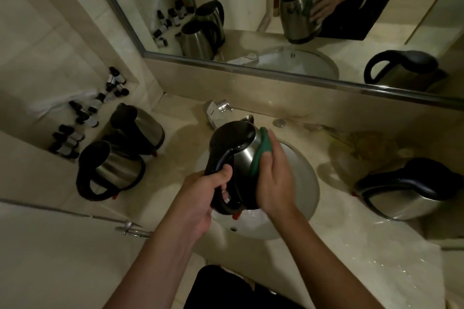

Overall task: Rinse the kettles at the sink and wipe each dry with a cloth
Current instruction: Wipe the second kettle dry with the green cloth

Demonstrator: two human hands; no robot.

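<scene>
Your left hand [213, 183] is wrapped around the black handle of the kettle [236, 155], holding it tilted over the sink [308, 183]. Your right hand [272, 178] presses a green cloth [263, 144] flat against the steel side, fingers laid over the cloth. You are in the wiping step, it seems. Next you likely need to turn the kettle by its handle so the cloth reaches the unwiped side. Two kettles [110, 165] stand at left; another kettle [411, 190] lies at right.
</scene>
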